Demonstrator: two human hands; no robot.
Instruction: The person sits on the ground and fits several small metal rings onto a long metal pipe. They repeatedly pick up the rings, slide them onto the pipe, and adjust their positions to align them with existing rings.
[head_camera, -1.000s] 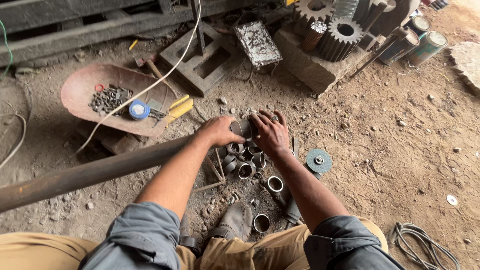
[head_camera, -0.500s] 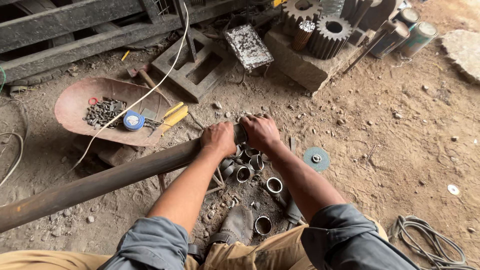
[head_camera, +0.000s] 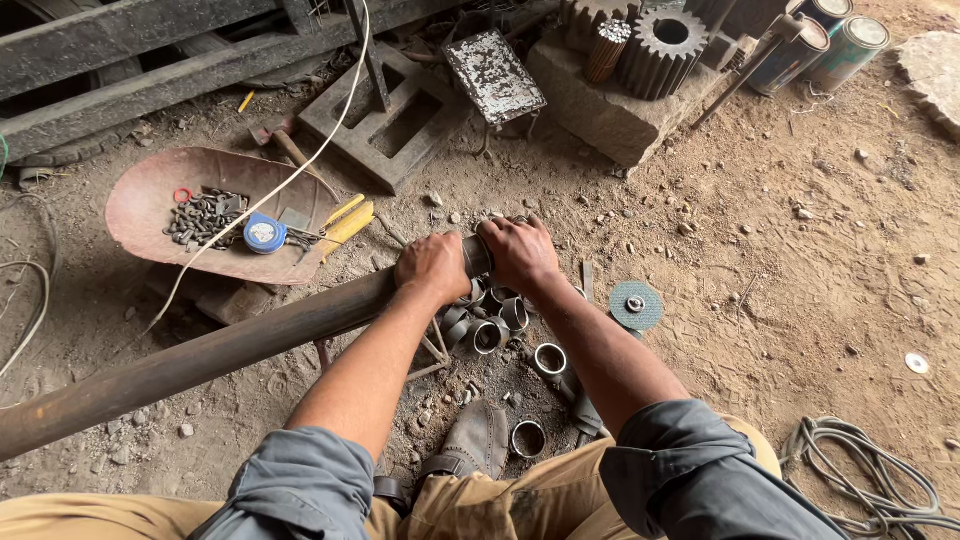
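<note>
Both hands sit at the near end of a long rusty pipe (head_camera: 200, 355) that runs from the lower left of the frame up to the centre. The left hand (head_camera: 432, 266) is wrapped over the pipe from above, fingers curled round it. The right hand (head_camera: 519, 250) is closed over the very tip of the pipe, fingers bent down; whether it grips the pipe alone or a ring on its end, I cannot tell. Just below the hands, on the dirt, lie about 6 short cut rings (head_camera: 500, 325), 1 more (head_camera: 529, 438) beside the shoe (head_camera: 478, 440) at bottom centre. A grinding disc (head_camera: 636, 304) lies right of centre. At upper left a red pan (head_camera: 150, 215) holds bolts and a tape measure (head_camera: 265, 234). The pipe end appears to be held steady in both hands.
</note>
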